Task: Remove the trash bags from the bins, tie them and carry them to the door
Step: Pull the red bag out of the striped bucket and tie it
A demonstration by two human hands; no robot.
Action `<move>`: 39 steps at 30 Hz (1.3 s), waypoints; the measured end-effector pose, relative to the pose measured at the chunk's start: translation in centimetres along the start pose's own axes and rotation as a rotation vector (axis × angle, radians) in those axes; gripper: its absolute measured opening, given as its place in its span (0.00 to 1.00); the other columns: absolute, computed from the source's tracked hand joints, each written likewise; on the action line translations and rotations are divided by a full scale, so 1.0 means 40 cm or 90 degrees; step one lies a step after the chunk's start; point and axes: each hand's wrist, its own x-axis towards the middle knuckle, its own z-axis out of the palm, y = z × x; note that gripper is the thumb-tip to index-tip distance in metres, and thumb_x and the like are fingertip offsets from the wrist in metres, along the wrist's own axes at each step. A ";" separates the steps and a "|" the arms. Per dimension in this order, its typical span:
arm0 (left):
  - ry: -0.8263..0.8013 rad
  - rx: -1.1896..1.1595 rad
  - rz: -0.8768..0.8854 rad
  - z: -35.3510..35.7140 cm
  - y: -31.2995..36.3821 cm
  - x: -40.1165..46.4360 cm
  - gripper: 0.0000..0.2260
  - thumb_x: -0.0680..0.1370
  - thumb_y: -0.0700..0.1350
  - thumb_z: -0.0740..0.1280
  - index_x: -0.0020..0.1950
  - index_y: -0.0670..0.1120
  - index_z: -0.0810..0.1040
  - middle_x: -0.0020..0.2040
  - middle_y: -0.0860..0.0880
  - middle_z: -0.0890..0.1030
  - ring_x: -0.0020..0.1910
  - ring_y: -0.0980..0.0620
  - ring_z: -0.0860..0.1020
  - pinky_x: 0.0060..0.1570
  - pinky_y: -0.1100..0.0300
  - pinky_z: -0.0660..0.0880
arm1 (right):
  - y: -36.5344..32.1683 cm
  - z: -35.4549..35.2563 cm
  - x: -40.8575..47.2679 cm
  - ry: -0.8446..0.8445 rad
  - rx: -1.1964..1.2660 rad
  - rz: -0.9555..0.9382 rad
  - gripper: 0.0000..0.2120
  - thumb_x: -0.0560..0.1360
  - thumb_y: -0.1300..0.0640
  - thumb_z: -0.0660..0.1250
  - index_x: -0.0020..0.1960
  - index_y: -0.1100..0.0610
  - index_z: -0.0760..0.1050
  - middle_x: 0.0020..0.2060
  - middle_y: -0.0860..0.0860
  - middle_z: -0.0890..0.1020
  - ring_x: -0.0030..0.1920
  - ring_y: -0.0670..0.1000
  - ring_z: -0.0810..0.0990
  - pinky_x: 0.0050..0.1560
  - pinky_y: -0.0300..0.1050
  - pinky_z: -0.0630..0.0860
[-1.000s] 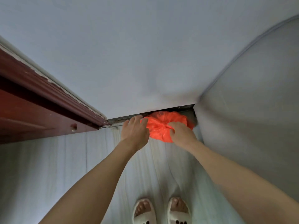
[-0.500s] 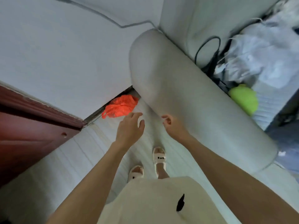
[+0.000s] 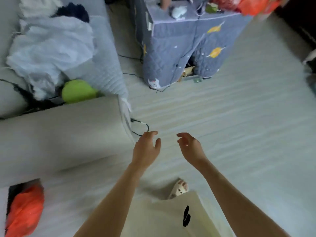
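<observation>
The left hand (image 3: 147,148) hangs over the pale wood-grain floor (image 3: 239,134) with fingers loosely spread and curled, gripping nothing. The right hand (image 3: 190,147), just beside it at 3 o'clock, is likewise apart and empty, fingertips pointing toward the left one. Directly below the hands, at 6 o'clock, one white slipper with a printed cat face (image 3: 179,189) peeks out past the hem of a cream-coloured garment (image 3: 167,218). At 9 o'clock from the left hand runs the rounded grey upholstered sofa arm (image 3: 65,134), with a thin black cable (image 3: 143,127) on the floor by its end. The tied orange plastic trash bag (image 3: 24,209) lies at 8 o'clock, in the lower left corner, well apart from both hands (its outline is blurred). At 12 o'clock stands a surface draped in a quilted blue-grey cover with yellow leaf prints (image 3: 181,45); more orange plastic (image 3: 253,5) shows at its top right. A lime-green round object (image 3: 77,91) sits at 10 o'clock, beside crumpled pale cloth (image 3: 49,48).
</observation>
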 end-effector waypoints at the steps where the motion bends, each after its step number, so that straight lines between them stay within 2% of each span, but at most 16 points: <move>1: -0.042 0.010 0.032 0.056 0.089 0.043 0.16 0.78 0.46 0.61 0.65 0.44 0.72 0.64 0.45 0.75 0.63 0.48 0.73 0.62 0.53 0.70 | 0.056 -0.083 0.030 0.032 0.016 0.023 0.14 0.78 0.60 0.55 0.61 0.55 0.73 0.54 0.56 0.81 0.55 0.55 0.78 0.55 0.46 0.73; 5: -0.161 0.071 0.113 0.246 0.395 0.199 0.17 0.78 0.47 0.60 0.65 0.45 0.71 0.65 0.46 0.74 0.64 0.48 0.73 0.63 0.53 0.70 | 0.247 -0.373 0.132 0.130 0.068 0.121 0.14 0.77 0.61 0.56 0.60 0.55 0.73 0.53 0.57 0.81 0.55 0.56 0.79 0.54 0.45 0.73; 11: -0.198 0.111 0.227 0.407 0.722 0.461 0.16 0.78 0.46 0.61 0.65 0.44 0.72 0.64 0.46 0.75 0.63 0.48 0.73 0.62 0.55 0.69 | 0.409 -0.696 0.319 0.218 0.106 0.192 0.14 0.77 0.61 0.56 0.60 0.54 0.74 0.53 0.56 0.81 0.53 0.56 0.79 0.51 0.43 0.73; 17: -0.200 0.165 0.333 0.542 1.051 0.871 0.15 0.77 0.46 0.61 0.63 0.44 0.73 0.63 0.45 0.76 0.62 0.46 0.73 0.60 0.55 0.69 | 0.495 -1.032 0.659 0.281 0.089 0.192 0.14 0.78 0.61 0.57 0.61 0.55 0.73 0.54 0.55 0.81 0.53 0.55 0.78 0.46 0.38 0.67; 19: -0.210 0.177 0.364 0.584 1.196 1.028 0.15 0.77 0.46 0.61 0.63 0.44 0.73 0.62 0.45 0.76 0.62 0.45 0.73 0.60 0.53 0.70 | 0.504 -1.168 0.798 0.297 0.074 0.210 0.14 0.78 0.60 0.56 0.61 0.55 0.73 0.55 0.55 0.81 0.54 0.55 0.78 0.47 0.39 0.69; 21: -0.208 0.211 0.415 0.608 1.316 1.137 0.15 0.78 0.46 0.61 0.63 0.44 0.73 0.62 0.45 0.76 0.61 0.44 0.74 0.59 0.52 0.70 | 0.503 -1.278 0.892 0.282 0.036 0.205 0.14 0.78 0.59 0.56 0.62 0.55 0.72 0.55 0.54 0.80 0.56 0.54 0.77 0.53 0.42 0.71; 27: -0.206 0.300 0.535 0.725 1.725 1.512 0.16 0.78 0.47 0.59 0.64 0.44 0.72 0.63 0.47 0.75 0.62 0.45 0.72 0.58 0.55 0.68 | 0.560 -1.680 1.203 0.324 -0.068 0.192 0.16 0.78 0.57 0.55 0.65 0.53 0.69 0.59 0.53 0.77 0.62 0.54 0.73 0.62 0.48 0.70; 31: -0.211 0.335 0.559 0.854 1.935 1.725 0.16 0.78 0.48 0.58 0.64 0.45 0.72 0.63 0.48 0.74 0.62 0.46 0.72 0.59 0.56 0.68 | 0.659 -1.898 1.437 0.330 -0.082 0.185 0.17 0.78 0.56 0.55 0.65 0.52 0.69 0.60 0.52 0.77 0.62 0.54 0.73 0.62 0.47 0.70; 36: -0.208 0.336 0.498 1.006 2.216 2.031 0.16 0.79 0.49 0.57 0.65 0.46 0.70 0.65 0.49 0.73 0.63 0.47 0.72 0.60 0.56 0.68 | 0.750 -2.209 1.781 0.306 -0.051 0.148 0.16 0.78 0.58 0.55 0.65 0.54 0.70 0.60 0.54 0.77 0.61 0.55 0.73 0.62 0.45 0.69; 39: -0.193 0.322 0.458 1.022 2.356 2.188 0.16 0.79 0.49 0.57 0.65 0.46 0.70 0.65 0.49 0.73 0.63 0.47 0.71 0.59 0.56 0.68 | 0.739 -2.369 1.959 0.294 -0.034 0.135 0.16 0.78 0.58 0.55 0.64 0.55 0.71 0.60 0.55 0.77 0.60 0.56 0.74 0.61 0.44 0.69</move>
